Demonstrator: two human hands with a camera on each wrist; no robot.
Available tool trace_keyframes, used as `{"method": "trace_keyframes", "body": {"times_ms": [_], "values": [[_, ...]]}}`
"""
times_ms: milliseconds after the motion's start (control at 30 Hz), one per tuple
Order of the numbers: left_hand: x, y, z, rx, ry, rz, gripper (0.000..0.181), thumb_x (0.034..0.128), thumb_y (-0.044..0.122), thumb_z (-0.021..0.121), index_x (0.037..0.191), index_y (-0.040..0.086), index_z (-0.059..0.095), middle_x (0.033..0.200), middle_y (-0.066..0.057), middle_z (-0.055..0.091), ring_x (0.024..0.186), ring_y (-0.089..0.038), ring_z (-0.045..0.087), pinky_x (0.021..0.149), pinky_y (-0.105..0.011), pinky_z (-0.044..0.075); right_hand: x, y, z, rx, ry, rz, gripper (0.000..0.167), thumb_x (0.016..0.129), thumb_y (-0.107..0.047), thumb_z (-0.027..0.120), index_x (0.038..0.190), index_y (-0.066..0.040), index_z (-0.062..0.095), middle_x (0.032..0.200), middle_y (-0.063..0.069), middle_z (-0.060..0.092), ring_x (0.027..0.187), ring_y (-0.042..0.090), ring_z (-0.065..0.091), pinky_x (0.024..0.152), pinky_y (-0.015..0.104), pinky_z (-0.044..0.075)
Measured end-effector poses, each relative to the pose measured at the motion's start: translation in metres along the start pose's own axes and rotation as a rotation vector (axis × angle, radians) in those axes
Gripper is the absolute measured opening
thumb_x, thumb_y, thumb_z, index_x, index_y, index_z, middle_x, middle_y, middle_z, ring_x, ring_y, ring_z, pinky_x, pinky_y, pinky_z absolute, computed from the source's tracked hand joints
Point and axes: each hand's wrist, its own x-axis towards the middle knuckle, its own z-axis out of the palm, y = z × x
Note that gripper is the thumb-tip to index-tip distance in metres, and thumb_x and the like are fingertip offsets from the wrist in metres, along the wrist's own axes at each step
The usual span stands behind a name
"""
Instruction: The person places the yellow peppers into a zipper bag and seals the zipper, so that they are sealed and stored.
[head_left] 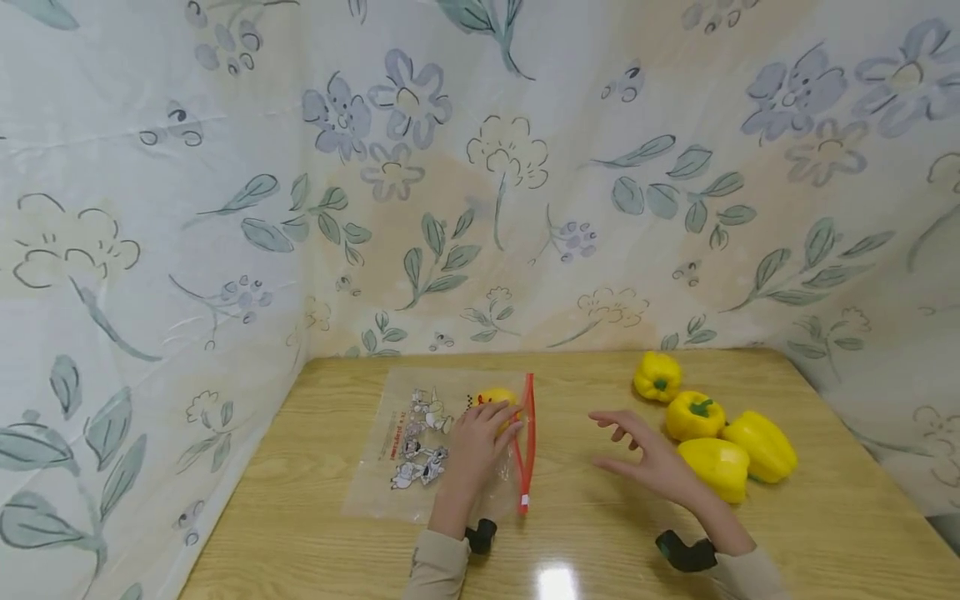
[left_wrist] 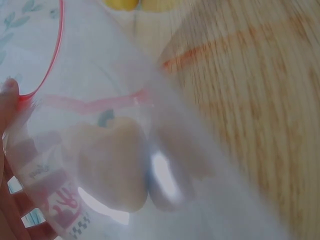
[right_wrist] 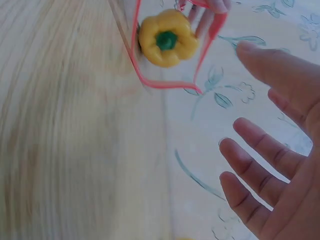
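Note:
A clear zip bag [head_left: 397, 483] with a red zip and printed cartoon figures lies on the table. My left hand [head_left: 480, 442] pinches the edge of its mouth, thumb at the red zip [left_wrist: 49, 70] in the left wrist view. Inside the bag sits a yellow bell pepper [right_wrist: 169, 37], its green stem facing the opening; the left hand partly covers it in the head view. To the right of the bag, my right hand [head_left: 652, 462] hovers with fingers spread and nothing in them, close to a yellow bell pepper [head_left: 714, 468].
Several loose yellow bell peppers are grouped on the right of the wooden table [head_left: 300, 508], among them one at the back [head_left: 657, 376] and one at the far right [head_left: 761, 446]. Flowered cloth [head_left: 555, 208] hangs behind and on both sides.

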Motion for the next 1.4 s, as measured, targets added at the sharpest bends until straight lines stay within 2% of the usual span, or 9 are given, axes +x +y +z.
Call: {"method": "trace_keyframes", "body": {"times_ms": [167, 300, 400, 667, 767, 867, 1000, 1167, 1400], "values": [[-0.001, -0.001, 0.000, -0.007, -0.013, -0.007, 0.035, 0.0923, 0.046, 0.049, 0.121, 0.032, 0.061, 0.123, 0.006, 0.060, 0.111, -0.021, 0.056, 0.092, -0.043, 0.046, -0.011, 0.000, -0.014, -0.097, 0.032, 0.030, 0.058, 0.077, -0.023, 0.076, 0.130, -0.023, 0.052, 0.117, -0.011, 0.056, 0.085, 0.002, 0.046, 0.066, 0.023, 0.044], [-0.002, -0.002, 0.001, -0.022, -0.024, -0.016, 0.039, 0.0933, 0.050, 0.042, 0.122, 0.032, 0.061, 0.124, 0.007, 0.060, 0.113, -0.021, 0.055, 0.094, -0.042, 0.045, -0.019, 0.001, -0.023, -0.163, 0.061, 0.067, 0.056, 0.077, -0.026, 0.076, 0.128, -0.023, 0.054, 0.116, -0.013, 0.055, 0.085, 0.001, 0.045, 0.067, 0.022, 0.045], [-0.002, -0.002, 0.001, -0.032, -0.027, -0.020, 0.038, 0.0932, 0.049, 0.043, 0.122, 0.032, 0.061, 0.124, 0.007, 0.059, 0.113, -0.020, 0.054, 0.095, -0.042, 0.044, -0.025, 0.002, -0.030, -0.200, 0.097, 0.069, 0.055, 0.075, -0.024, 0.078, 0.125, -0.021, 0.056, 0.114, -0.011, 0.055, 0.085, 0.001, 0.047, 0.067, 0.023, 0.046], [-0.004, -0.003, 0.004, -0.047, -0.013, -0.026, 0.033, 0.0910, 0.041, 0.054, 0.121, 0.031, 0.062, 0.124, 0.006, 0.060, 0.113, -0.021, 0.054, 0.095, -0.044, 0.044, -0.041, 0.010, -0.047, -0.225, 0.216, 0.020, 0.055, 0.069, -0.012, 0.081, 0.120, -0.016, 0.060, 0.108, -0.006, 0.056, 0.086, -0.001, 0.045, 0.068, 0.021, 0.041], [-0.003, -0.003, 0.004, -0.040, -0.011, -0.018, 0.034, 0.0919, 0.045, 0.050, 0.121, 0.032, 0.061, 0.124, 0.007, 0.060, 0.113, -0.020, 0.054, 0.094, -0.043, 0.045, -0.048, 0.014, -0.053, -0.215, 0.231, 0.017, 0.055, 0.067, -0.008, 0.082, 0.118, -0.014, 0.062, 0.111, -0.004, 0.057, 0.096, -0.003, 0.045, 0.079, 0.014, 0.037], [-0.003, -0.003, 0.004, -0.044, -0.011, -0.010, 0.037, 0.0928, 0.049, 0.045, 0.122, 0.032, 0.061, 0.124, 0.007, 0.060, 0.113, -0.018, 0.053, 0.094, -0.043, 0.045, -0.055, 0.016, -0.061, -0.213, 0.252, 0.001, 0.055, 0.065, -0.004, 0.082, 0.116, -0.014, 0.063, 0.111, -0.004, 0.057, 0.105, -0.008, 0.040, 0.090, 0.006, 0.026], [-0.003, -0.003, 0.004, -0.056, 0.005, 0.001, 0.036, 0.0926, 0.047, 0.047, 0.121, 0.031, 0.062, 0.123, 0.006, 0.060, 0.112, -0.018, 0.054, 0.093, -0.043, 0.045, -0.063, 0.016, -0.070, -0.239, 0.305, -0.017, 0.058, 0.060, 0.000, 0.083, 0.113, -0.013, 0.065, 0.109, 0.002, 0.057, 0.107, -0.008, 0.037, 0.090, 0.003, 0.020], [-0.003, -0.003, 0.005, -0.051, 0.017, -0.003, 0.032, 0.0906, 0.042, 0.054, 0.120, 0.031, 0.063, 0.122, 0.006, 0.060, 0.112, -0.020, 0.054, 0.093, -0.043, 0.045, -0.071, 0.019, -0.078, -0.254, 0.346, -0.001, 0.059, 0.057, 0.004, 0.083, 0.111, -0.011, 0.065, 0.111, 0.012, 0.056, 0.110, -0.006, 0.034, 0.090, 0.004, 0.019], [-0.004, -0.004, 0.005, -0.042, 0.002, 0.004, 0.040, 0.0937, 0.050, 0.041, 0.122, 0.031, 0.061, 0.124, 0.007, 0.059, 0.113, -0.020, 0.053, 0.094, -0.043, 0.045, -0.083, 0.027, -0.084, -0.264, 0.350, 0.054, 0.056, 0.061, 0.000, 0.082, 0.113, -0.012, 0.064, 0.115, 0.013, 0.054, 0.115, -0.012, 0.026, 0.094, 0.006, 0.015]]}}
